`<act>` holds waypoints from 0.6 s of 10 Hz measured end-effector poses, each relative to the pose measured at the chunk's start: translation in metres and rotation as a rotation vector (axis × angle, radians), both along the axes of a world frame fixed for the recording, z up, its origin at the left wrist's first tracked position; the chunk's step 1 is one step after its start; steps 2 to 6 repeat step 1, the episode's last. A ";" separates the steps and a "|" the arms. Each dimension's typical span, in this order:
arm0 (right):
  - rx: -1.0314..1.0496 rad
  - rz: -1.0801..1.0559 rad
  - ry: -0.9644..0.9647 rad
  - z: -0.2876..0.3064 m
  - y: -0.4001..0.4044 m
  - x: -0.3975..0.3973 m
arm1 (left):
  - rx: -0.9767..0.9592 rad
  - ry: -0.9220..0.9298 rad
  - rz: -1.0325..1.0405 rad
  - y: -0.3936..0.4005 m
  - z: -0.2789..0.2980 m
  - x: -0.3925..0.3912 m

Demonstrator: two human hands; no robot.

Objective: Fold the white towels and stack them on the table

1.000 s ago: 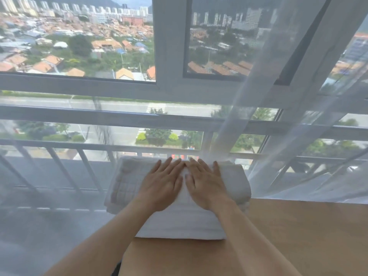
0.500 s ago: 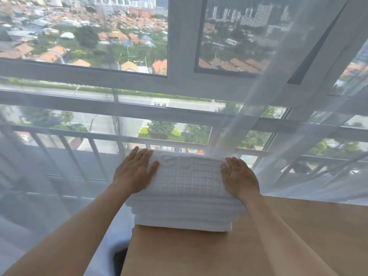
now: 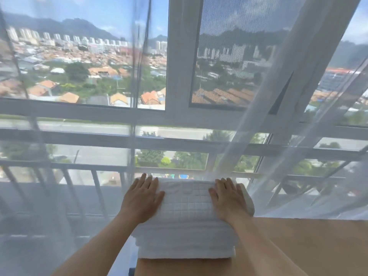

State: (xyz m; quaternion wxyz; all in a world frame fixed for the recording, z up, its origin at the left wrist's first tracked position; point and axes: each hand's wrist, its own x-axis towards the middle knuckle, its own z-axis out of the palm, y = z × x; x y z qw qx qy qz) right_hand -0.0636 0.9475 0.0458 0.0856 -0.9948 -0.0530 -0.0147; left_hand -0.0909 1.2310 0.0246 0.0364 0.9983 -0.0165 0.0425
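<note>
Since one second ago both hands have moved apart: then they lay together on the middle of the top towel, now the left hand (image 3: 142, 198) presses flat on the left end of the stack of folded white waffle-weave towels (image 3: 186, 222) and the right hand (image 3: 227, 198) presses flat on its right end. The fingers of both are straight and grip nothing; they only rest on the cloth. The view has also lifted, so more of the window shows.

The stack sits at the far left corner of the light brown wooden table (image 3: 298, 246), and its left side seems to reach a little past the table edge. I count about four layers, but the exact number I cannot tell.

I judge the towels soft, thick and rather light, not slippery and not fragile. They will sag if one end is lifted alone, so the best hold is with both hands under the two short ends, or flat palms from above to square the pile.

Just behind the stack hangs a sheer white curtain (image 3: 278, 136), which touches the stack's far right side. Beyond it stands a white-framed window (image 3: 183, 76) with a city outside
</note>
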 end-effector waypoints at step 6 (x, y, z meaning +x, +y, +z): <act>0.150 0.028 0.004 0.018 0.009 -0.019 | -0.006 -0.016 -0.019 0.001 0.017 -0.009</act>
